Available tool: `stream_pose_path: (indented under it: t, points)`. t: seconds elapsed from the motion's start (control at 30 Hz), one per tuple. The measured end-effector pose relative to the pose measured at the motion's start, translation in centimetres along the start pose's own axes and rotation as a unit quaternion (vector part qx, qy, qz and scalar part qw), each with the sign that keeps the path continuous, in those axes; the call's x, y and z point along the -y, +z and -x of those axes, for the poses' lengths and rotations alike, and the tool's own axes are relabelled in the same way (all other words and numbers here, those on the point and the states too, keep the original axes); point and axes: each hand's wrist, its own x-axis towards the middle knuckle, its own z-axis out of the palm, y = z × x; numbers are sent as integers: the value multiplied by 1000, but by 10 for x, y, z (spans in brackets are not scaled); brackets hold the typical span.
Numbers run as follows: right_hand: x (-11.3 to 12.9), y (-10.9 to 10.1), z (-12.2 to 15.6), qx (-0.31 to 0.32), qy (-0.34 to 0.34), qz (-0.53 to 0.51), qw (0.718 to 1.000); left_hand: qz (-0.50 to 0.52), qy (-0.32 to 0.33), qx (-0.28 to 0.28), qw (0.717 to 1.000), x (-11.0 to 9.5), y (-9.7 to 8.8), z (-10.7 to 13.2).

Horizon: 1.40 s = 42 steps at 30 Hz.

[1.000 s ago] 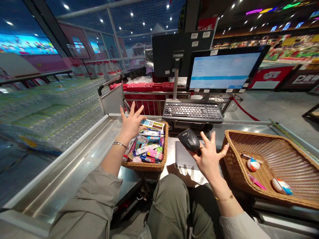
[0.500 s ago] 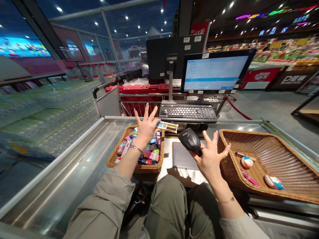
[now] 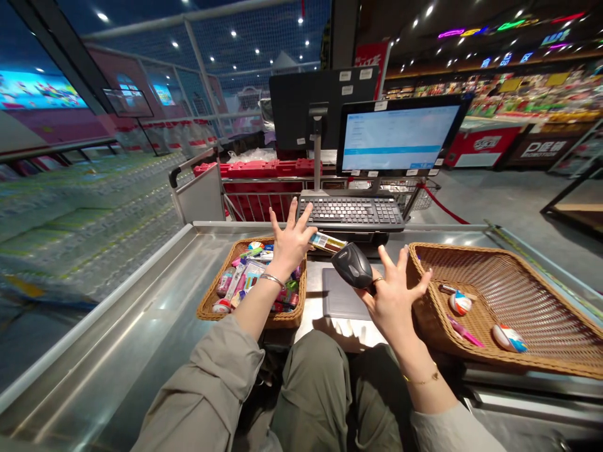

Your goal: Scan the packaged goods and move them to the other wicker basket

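Observation:
My left hand (image 3: 288,242) is raised over the left wicker basket (image 3: 221,273), fingers spread, with a long flat colourful packet (image 3: 328,242) pinched between thumb and finger and sticking out to the right. My right hand (image 3: 392,294) holds a black handheld barcode scanner (image 3: 352,266) by its handle, other fingers splayed. The scanner's head points toward the packet, a short gap apart. The left basket is full of several small candy and toy packets.
A larger wicker basket (image 3: 518,276) on the right holds two egg-shaped toys (image 3: 459,303) and a pink item. A keyboard (image 3: 351,212), a lit screen (image 3: 398,137) and a red shopping cart (image 3: 264,169) stand behind. A grey pad (image 3: 339,295) lies on the steel counter (image 3: 141,301).
My left hand has carried the packet up out of the left basket and rightward toward the scanner. My right hand with the scanner stayed nearly in place.

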Motion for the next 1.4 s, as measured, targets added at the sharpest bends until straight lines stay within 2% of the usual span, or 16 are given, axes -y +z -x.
stream_pose_path:
  t: [0.43,0.8,1.4]
  points:
    - [-1,-1,0,7,-3,-6,1000,-7,31,0,999,-10,7,-6]
    - [-2,2,1,4,2,-11,1000,-7,31,0,999,-11,11,-7]
    - [-2,1,2,12,9,-13,1000,5,24,17,1000,-13,7,-8]
